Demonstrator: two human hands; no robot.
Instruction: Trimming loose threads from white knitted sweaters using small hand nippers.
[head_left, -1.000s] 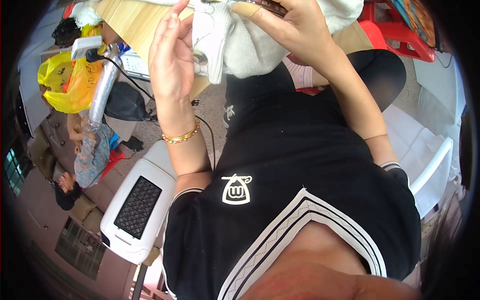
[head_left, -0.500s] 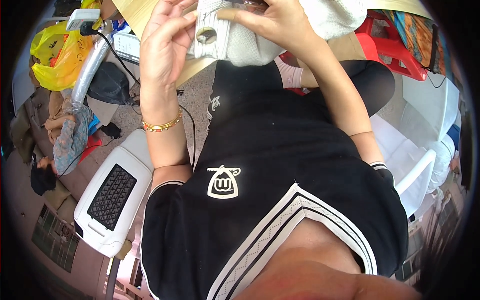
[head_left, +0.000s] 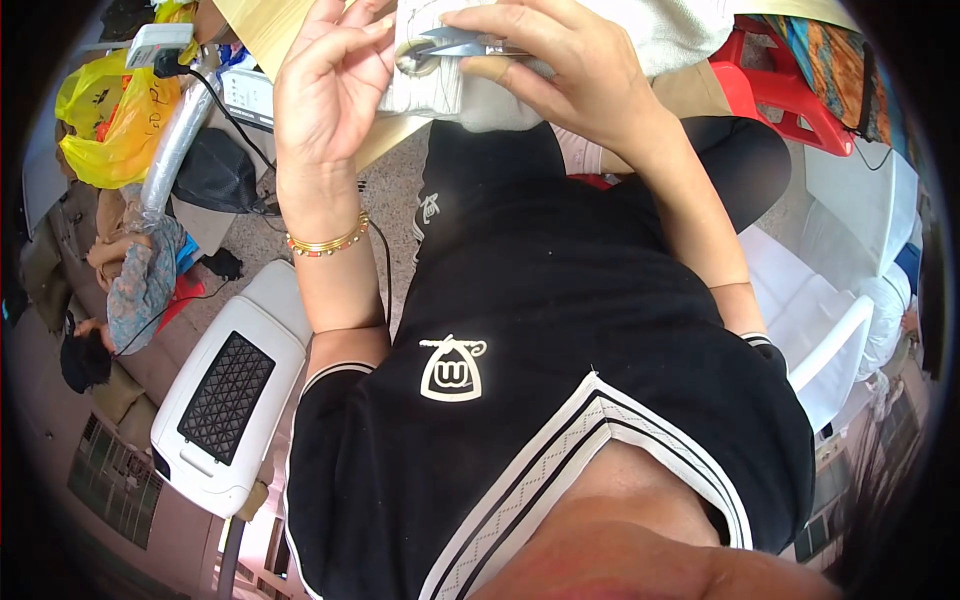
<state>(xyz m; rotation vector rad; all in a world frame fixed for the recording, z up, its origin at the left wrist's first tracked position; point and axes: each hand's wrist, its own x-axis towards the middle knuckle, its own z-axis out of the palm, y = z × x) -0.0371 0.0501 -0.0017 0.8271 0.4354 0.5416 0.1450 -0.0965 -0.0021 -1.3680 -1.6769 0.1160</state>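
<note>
A cream knitted garment (head_left: 500,108) with a ribbed band lies across the table edge at the top of the view. On its band sits a round greenish button (head_left: 420,65). My left hand (head_left: 335,85) pinches the left edge of the band, thumb and index finger closed on it. In my right hand (head_left: 570,60) are small metal thread snips (head_left: 475,46), held between thumb and fingers. Their two blades are parted and point left, with the tips over the button. Whether a thread lies between the blades is too small to tell.
A pale wooden table (head_left: 395,130) is under the work. A red plastic stool (head_left: 775,95) stands far right. To the left are a yellow bag (head_left: 115,120), a black cable (head_left: 232,125) and a white plastic-cased appliance (head_left: 235,385). Another person (head_left: 140,285) sits farther left.
My right hand has turned and brought the snips into clear view, blades parted at the button. Its thumb has come off the ribbed band. My left hand keeps its pinch.
</note>
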